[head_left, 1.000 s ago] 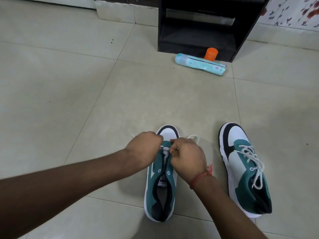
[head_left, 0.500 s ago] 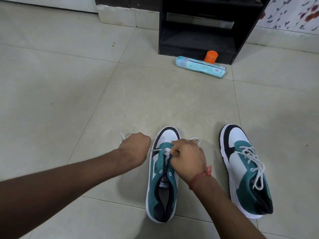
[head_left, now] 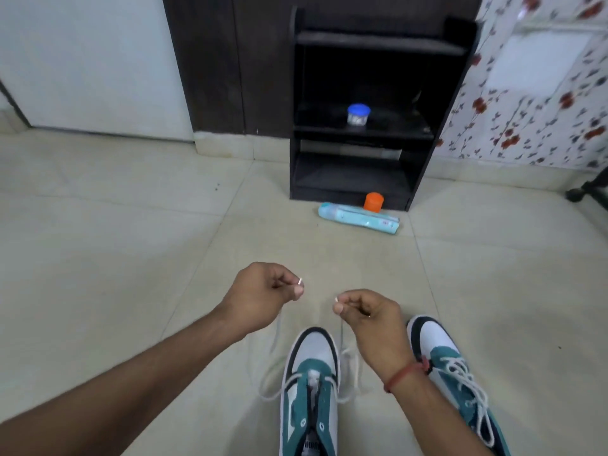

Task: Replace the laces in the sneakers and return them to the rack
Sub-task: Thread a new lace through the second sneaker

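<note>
Left hand and right hand pinch lace ends; no writing legible.

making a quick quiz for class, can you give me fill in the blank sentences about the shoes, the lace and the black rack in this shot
1. Each hand, left hand and right hand, pinches one tip of the white ____.
2. The teal and white sneaker on the right is already ____.
3. The small clear jar with the blue lid stands on the ____ shelf of the black wooden rack.
4. The orange cap stands on the ____, in front of the rack.

Missing words: lace; laced; middle; floor
</note>
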